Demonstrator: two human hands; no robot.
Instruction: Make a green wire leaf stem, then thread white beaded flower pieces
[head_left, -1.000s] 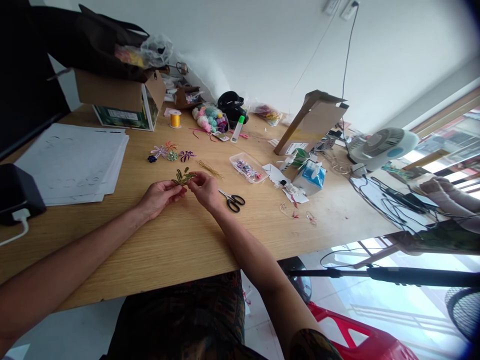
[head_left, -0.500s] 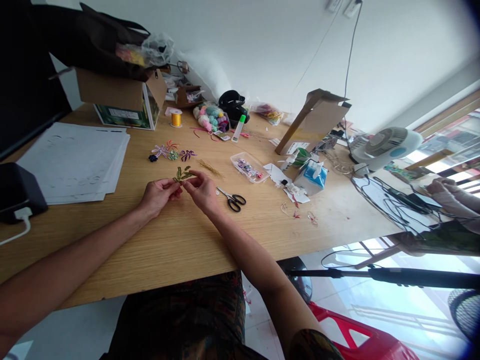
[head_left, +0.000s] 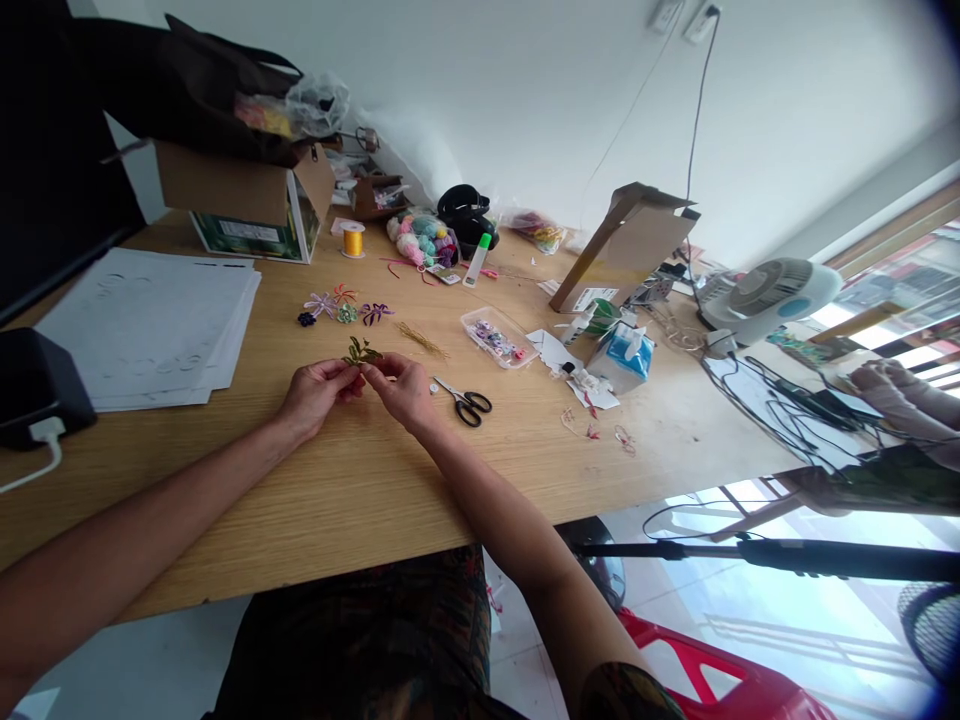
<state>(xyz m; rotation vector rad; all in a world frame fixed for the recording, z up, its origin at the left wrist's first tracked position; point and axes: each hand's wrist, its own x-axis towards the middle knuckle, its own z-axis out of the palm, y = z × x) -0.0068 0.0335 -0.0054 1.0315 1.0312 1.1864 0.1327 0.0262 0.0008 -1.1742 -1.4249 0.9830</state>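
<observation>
1. Green sprig [head_left: 361,351] is held between both hands, over the surface [head_left: 352,500], with its small leaves pointed up and outward.
2. By the left hand [head_left: 313,396], the base of the sprig is pinched between thumb and fingers.
3. By the right hand [head_left: 406,389], the sprig is gripped low on its other side, so that the two hands are brought almost together; the exact placing of each fingertip cannot be told.
4. Just beyond the hands, a loose group of small flowers is laid out: orange [head_left: 344,293], lilac [head_left: 320,305], dark blue [head_left: 306,319], pale green [head_left: 346,313] and purple [head_left: 376,314].
5. Beyond the right hand, a thin bundle of gold wire [head_left: 421,340] is set down.
6. Beside the right hand, black-handled scissors [head_left: 460,396] are laid flat, with the blades pointed toward the hand.
7. Farther right, small colourful pieces [head_left: 499,338] are kept in a clear plastic box [head_left: 519,330].
8. Toward the back, a spool of yellow thread [head_left: 352,241] is stood near a bag of yarn balls [head_left: 422,238].
9. At the left, sheets of paper [head_left: 150,335] are stacked unevenly.
</observation>
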